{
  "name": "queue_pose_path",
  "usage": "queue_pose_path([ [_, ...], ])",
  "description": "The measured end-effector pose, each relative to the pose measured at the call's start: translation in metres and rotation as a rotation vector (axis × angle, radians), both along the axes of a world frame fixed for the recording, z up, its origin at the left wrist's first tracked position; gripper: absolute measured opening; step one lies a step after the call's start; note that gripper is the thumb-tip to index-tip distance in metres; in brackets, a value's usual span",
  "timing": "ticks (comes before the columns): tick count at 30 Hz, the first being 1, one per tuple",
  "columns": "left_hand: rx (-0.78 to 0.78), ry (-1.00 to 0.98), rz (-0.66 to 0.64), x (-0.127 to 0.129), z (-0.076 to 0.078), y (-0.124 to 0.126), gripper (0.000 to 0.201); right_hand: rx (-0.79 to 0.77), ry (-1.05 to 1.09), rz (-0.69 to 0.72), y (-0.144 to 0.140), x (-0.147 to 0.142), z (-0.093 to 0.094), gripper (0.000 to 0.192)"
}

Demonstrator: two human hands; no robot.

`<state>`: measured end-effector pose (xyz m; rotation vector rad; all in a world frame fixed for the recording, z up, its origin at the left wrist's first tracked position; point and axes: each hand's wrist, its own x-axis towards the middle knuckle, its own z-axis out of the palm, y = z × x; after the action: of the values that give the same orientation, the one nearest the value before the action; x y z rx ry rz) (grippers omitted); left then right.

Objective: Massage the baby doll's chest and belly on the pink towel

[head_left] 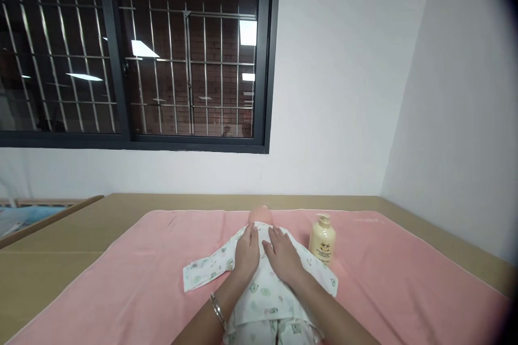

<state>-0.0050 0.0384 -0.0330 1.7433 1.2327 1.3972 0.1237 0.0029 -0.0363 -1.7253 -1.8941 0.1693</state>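
Both hands (pixel 265 253) flat on doll (pixel 263 280) (w/ onesie)

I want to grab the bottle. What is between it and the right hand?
In the head view, only a patterned sleeve on the pink towel lies between the right hand and the bottle.

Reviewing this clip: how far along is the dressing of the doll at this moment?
Done, by the look of it: the printed baby garment already covers the doll, one sleeve spread on the pink towel. In hand: the left hand and right hand lie flat on its chest. The lotion bottle stands untouched alongside. Whether the front is fastened cannot be told.
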Motion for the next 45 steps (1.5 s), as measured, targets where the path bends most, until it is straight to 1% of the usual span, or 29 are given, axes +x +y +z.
queue_pose_path([
  [1,0.006,-0.017,0.007,0.0,-0.001,0.001,0.044,0.004,-0.025,-0.035,-0.004,-0.005,-0.002,0.06],
  [2,0.014,-0.038,0.008,0.0,-0.003,0.002,0.044,0.02,-0.051,-0.017,-0.008,-0.01,-0.003,0.058],
  [3,0.021,-0.058,0.01,0.0,-0.005,0.003,0.044,0.05,-0.072,0.059,-0.012,-0.014,-0.001,0.056],
  [6,0.036,-0.084,0.021,0.001,-0.009,0.003,0.042,0.143,-0.082,0.387,-0.013,-0.015,0.011,0.057],
  [7,0.045,-0.077,0.02,0.002,-0.01,0.003,0.042,0.149,-0.063,0.448,-0.009,-0.012,0.015,0.057],
  [9,0.072,-0.063,0.02,0.003,-0.011,0.001,0.041,0.124,-0.013,0.475,0.003,-0.002,0.021,0.051],
  [11,0.1,-0.053,0.017,0.004,-0.012,0.0,0.041,0.106,0.025,0.397,0.013,0.005,0.019,0.046],
  [13,0.114,-0.043,0.006,0.004,-0.012,-0.001,0.04,0.095,0.021,0.247,0.017,0.006,0.013,0.044],
  [15,0.103,-0.036,0.009,0.005,-0.013,-0.001,0.041,0.077,-0.033,0.083,0.012,-0.002,0.006,0.049],
  [17,0.082,-0.047,0.025,0.005,-0.015,0.0,0.041,0.05,-0.122,-0.012,0.0,-0.014,0.0,0.054],
  [19,0.064,-0.075,0.027,0.005,-0.016,0.001,0.04,0.031,-0.219,-0.004,-0.014,-0.026,-0.002,0.057],
  [22,0.049,-0.125,0.021,0.004,-0.015,0.0,0.037,0.033,-0.289,0.1,-0.025,-0.033,0.0,0.059],
  [24,0.059,-0.139,0.017,0.004,-0.013,-0.002,0.035,0.055,-0.264,0.177,-0.022,-0.026,0.004,0.058],
  [26,0.088,-0.115,0.012,0.004,-0.013,-0.003,0.033,0.062,-0.209,0.259,-0.014,-0.013,0.007,0.057],
  [27,0.103,-0.088,0.012,0.005,-0.013,-0.004,0.032,0.053,-0.178,0.288,-0.008,-0.007,0.007,0.054],
  [28,0.113,-0.052,0.015,0.005,-0.014,-0.004,0.031,0.046,-0.142,0.284,-0.003,0.0,0.007,0.051],
  [29,0.118,-0.011,0.025,0.005,-0.015,-0.004,0.031,0.039,-0.107,0.259,0.002,0.005,0.006,0.049],
  [32,0.127,0.129,0.073,0.005,-0.02,-0.003,0.035,0.03,-0.043,0.122,0.01,0.013,0.0,0.053],
  [34,0.149,0.239,0.102,0.005,-0.021,-0.003,0.038,0.031,-0.05,0.039,0.01,0.013,-0.003,0.055],
  [37,0.184,0.396,0.125,0.005,-0.02,-0.004,0.039,0.039,-0.104,-0.061,0.005,0.007,-0.005,0.056],
  [41,0.152,0.515,0.149,0.005,-0.015,-0.003,0.041,0.009,-0.179,-0.128,-0.003,-0.002,-0.001,0.057],
  [45,0.088,0.583,0.128,0.003,-0.014,0.004,0.045,-0.023,-0.236,-0.143,-0.013,-0.012,0.003,0.055],
])
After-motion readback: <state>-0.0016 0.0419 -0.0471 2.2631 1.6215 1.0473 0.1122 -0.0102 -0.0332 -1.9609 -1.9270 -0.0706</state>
